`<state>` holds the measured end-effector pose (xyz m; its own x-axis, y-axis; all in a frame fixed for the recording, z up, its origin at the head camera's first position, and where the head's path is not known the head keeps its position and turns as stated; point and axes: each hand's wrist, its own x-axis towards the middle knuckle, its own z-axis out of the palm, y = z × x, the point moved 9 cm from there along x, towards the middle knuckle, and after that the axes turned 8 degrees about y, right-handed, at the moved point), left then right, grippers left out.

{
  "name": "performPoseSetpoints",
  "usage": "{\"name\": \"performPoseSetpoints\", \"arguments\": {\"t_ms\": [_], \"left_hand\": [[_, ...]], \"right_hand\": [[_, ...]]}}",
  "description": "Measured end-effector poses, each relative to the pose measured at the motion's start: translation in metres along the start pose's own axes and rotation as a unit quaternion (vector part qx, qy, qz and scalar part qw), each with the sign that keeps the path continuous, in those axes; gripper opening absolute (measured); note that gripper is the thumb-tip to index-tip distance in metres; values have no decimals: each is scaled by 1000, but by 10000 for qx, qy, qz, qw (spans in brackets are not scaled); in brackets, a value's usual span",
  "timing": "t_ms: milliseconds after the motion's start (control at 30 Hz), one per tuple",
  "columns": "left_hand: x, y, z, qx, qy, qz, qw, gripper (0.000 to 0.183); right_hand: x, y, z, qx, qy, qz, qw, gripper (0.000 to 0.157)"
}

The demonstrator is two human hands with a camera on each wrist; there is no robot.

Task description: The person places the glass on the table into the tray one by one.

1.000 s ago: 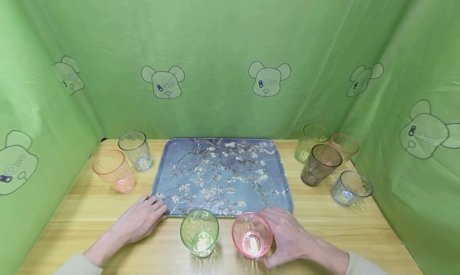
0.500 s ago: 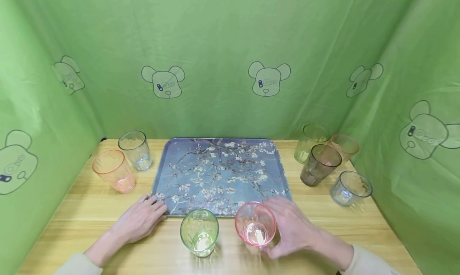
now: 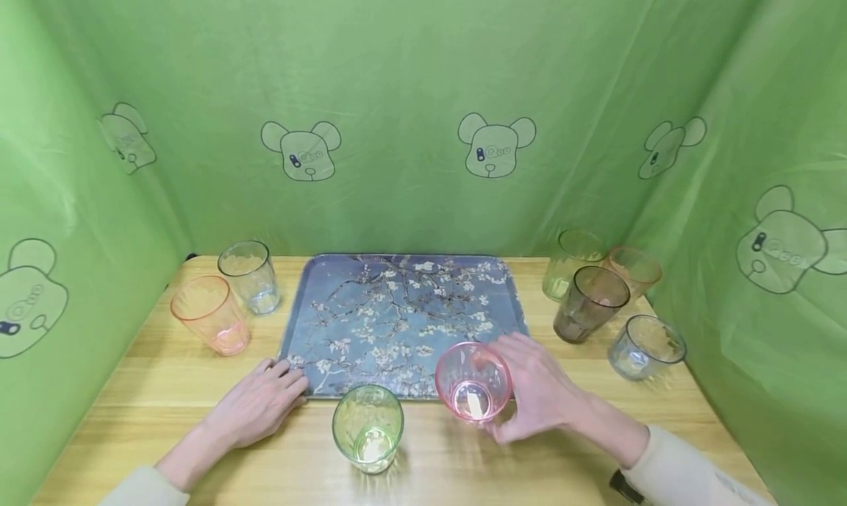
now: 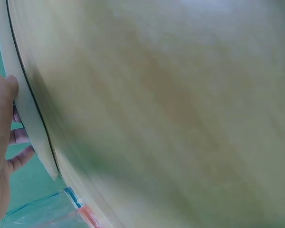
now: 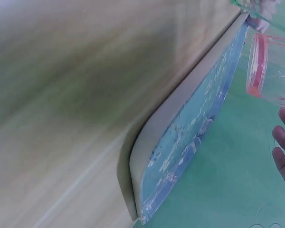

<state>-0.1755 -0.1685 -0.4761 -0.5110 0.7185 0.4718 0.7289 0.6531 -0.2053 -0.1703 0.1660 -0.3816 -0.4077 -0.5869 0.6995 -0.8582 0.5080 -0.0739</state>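
Right now my right-hand grip (image 3: 532, 388) is wrapped around a pink glass (image 3: 471, 385), thumb on the near side and fingers on the far side. The glass is off the worktop (image 3: 423, 465), mouth up, and from the head view it overlaps the near edge of the blossom-print tray (image 3: 397, 322) toward its right corner. That corner's hidden behind my fingers, btw. My left-hand grip (image 3: 261, 403) isn't clamped on anything, fingers apart and resting at the tray's near left corner.

Stuff in the way: a green glass (image 3: 367, 426) stands between my two hands, just in front of the tray. Off to the left I've got an orange glass (image 3: 215, 315) with a clear bluish glass (image 3: 254, 278) just behind it. The right side is more crowded: a brown glass (image 3: 587, 305) partly blocks an orange-rimmed glass (image 3: 634, 271), a yellow-green glass (image 3: 569, 267) sits behind, and a blue-gray glass (image 3: 642, 351) is nearer the edge. A green curtain (image 3: 423, 65) with bear heads (image 3: 307, 153) printed on it walls in the back and both sides.
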Motion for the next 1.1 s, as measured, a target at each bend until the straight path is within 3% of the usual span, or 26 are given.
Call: {"name": "performPoseSetpoints", "arguments": {"t_ms": [567,1100], "left_hand": [[-1,-1,4,-11,-29,-21,10000,15],[-1,-1,3,-2,16,-26,10000,15]], "right_hand": [[22,26,14,-250,295,-428,9983,88],[47,55,23,-45,530,-155,9985,73]]}}
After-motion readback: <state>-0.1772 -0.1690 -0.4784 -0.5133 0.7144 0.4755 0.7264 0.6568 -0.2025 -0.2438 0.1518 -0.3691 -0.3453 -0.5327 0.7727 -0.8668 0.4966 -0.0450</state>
